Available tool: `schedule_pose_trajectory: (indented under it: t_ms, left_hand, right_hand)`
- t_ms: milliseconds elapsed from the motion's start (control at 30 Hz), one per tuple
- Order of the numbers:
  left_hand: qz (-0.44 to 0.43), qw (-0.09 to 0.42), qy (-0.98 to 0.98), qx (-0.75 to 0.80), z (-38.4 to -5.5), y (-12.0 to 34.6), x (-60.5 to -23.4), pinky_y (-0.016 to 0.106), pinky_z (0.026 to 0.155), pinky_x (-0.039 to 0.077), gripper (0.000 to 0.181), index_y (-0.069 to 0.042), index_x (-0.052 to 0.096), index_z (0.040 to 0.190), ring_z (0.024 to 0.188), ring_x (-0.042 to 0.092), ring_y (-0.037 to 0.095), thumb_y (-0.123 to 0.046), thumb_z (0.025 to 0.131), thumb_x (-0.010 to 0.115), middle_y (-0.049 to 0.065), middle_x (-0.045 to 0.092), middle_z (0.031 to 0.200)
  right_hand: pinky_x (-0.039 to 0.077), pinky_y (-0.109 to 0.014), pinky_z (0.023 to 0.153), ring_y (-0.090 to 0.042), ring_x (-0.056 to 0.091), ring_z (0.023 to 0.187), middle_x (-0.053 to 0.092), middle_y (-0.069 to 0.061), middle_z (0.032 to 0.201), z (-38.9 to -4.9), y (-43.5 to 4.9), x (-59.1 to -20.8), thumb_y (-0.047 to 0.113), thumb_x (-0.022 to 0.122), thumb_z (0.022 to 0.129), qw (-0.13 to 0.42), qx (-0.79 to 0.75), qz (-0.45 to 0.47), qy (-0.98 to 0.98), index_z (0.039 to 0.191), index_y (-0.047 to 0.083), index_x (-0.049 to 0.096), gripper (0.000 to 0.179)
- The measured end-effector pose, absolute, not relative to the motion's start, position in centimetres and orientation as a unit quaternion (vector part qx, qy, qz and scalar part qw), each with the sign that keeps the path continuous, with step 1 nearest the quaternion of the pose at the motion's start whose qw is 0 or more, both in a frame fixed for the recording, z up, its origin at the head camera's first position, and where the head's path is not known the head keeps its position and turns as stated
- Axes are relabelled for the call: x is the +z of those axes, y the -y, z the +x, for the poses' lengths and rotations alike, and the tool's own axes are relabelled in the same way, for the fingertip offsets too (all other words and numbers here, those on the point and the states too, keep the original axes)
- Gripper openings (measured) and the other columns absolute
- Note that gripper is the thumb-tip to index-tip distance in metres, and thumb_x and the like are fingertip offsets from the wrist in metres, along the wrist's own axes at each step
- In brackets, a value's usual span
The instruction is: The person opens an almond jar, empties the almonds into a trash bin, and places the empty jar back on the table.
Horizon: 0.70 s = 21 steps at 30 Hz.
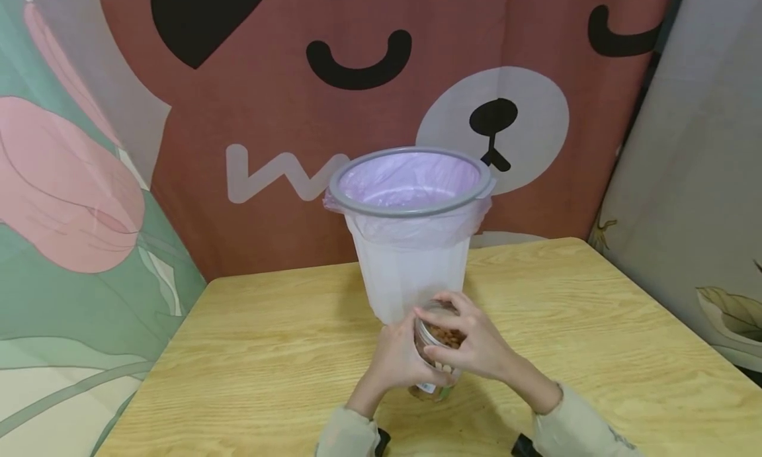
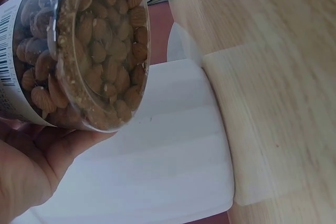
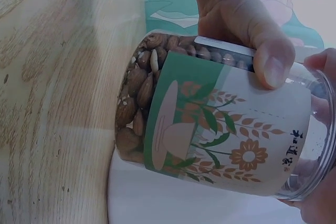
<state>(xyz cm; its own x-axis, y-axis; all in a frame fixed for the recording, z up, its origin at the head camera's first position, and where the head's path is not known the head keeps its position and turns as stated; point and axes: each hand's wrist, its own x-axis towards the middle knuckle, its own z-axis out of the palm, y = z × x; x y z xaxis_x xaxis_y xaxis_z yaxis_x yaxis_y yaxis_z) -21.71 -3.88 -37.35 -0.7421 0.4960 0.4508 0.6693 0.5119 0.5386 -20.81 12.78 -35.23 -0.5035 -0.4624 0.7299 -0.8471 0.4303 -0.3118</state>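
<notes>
A clear plastic jar of almonds (image 1: pixel 448 338) is held above the table, in front of the white bin. My left hand (image 1: pixel 400 356) grips its side, with the thumb across the printed label in the right wrist view. Curled about the jar's top rim are the fingers of my right hand (image 1: pixel 481 343); whether a lid lies under them I cannot tell. In the left wrist view the jar's round base (image 2: pixel 107 51) shows almonds and crumbs through it. A green and white label (image 3: pixel 226 124) with leaves and a flower wraps the body.
Just behind the jar stands a white bin (image 1: pixel 411 272) with a grey rim and a thin purple liner bag (image 1: pixel 411 179). Under it is a wooden table (image 1: pixel 268 351). A curtain with a bear print (image 1: pixel 256 100) hangs behind the table, with patterned cloth on both sides.
</notes>
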Motion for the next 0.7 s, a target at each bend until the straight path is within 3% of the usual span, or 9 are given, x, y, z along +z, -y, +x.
schedule_pose_trajectory:
  t_ms: [433,700]
  left_hand:
    - [-0.363,0.132,0.851,-0.356,-21.81,3.56,-37.68,0.013,0.058,0.042,0.083,-0.013,0.043,0.120,0.070,0.052,-0.001,-0.044,0.053,0.081,-0.007,0.058,0.087]
    - [-0.334,0.124,0.859,-0.369,-21.64,3.19,-36.92,0.012,0.051,0.041,0.084,-0.012,0.041,0.122,0.061,0.051,-0.001,-0.040,0.054,0.080,-0.006,0.058,0.080]
  right_hand:
    - [0.047,-0.043,0.070,-0.028,0.047,0.100,0.050,-0.011,0.114,-20.63,-13.21,-35.35,0.033,0.067,0.079,0.297,0.342,0.428,0.782,0.116,0.010,0.061,0.045]
    - [0.043,-0.048,0.071,-0.027,0.047,0.100,0.052,-0.011,0.113,-20.69,-13.00,-34.50,0.042,0.063,0.080,0.324,0.330,0.401,0.791,0.112,0.009,0.064,0.046]
